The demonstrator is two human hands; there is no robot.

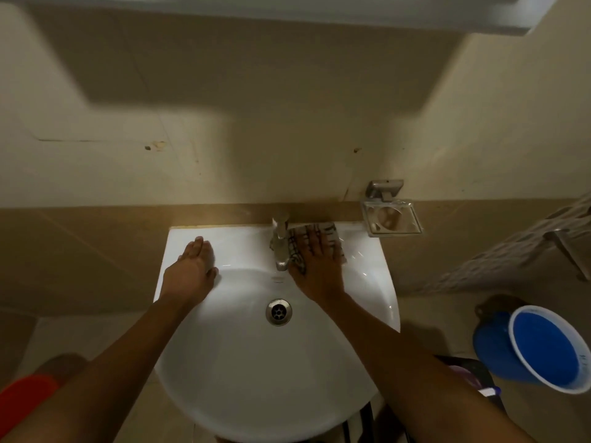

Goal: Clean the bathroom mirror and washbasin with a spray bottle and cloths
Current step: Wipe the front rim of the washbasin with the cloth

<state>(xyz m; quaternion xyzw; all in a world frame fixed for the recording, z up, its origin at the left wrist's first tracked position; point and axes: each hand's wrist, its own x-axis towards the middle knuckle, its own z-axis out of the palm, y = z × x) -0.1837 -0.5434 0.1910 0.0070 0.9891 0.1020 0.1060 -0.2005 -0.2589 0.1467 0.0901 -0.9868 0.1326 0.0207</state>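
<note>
- The right hand [319, 254] lies flat, fingers spread, pressing a checked cloth [299, 251] onto the back ledge of the white washbasin [367, 260], just right of the chrome tap [280, 244].
- The cloth touches the tap's base on one side, and its far edge runs up to the wall behind.
- The left hand [195, 266] rests on the left ledge with straight fingers held together and nothing under it; it looks to be bracing the body.
- The bowl and its metal drain [279, 311] sit between the two forearms, and the bowl appears clean.
- At the top of the view only a pale underside [319, 11] shows, probably the mirror or its cabinet; the angle is too steep to be sure.
- No spray bottle is in view.
- To the right, an empty metal soap dish [391, 219] is fixed to the wall just beside the basin corner, and a blue bucket [543, 350] stands on the floor lower down.
- Judgement: the basin wipe is in hand, around the tap's base.
- Risks from here:
  - A sweep to the right could knock the knuckles against the soap dish, as it overhangs the corner.
  - The cloth could bunch or snag on the tap body and leave the strip behind it unwiped.
  - On a wet glazed ledge, the bracing left palm could slip if more weight goes onto it.
</note>
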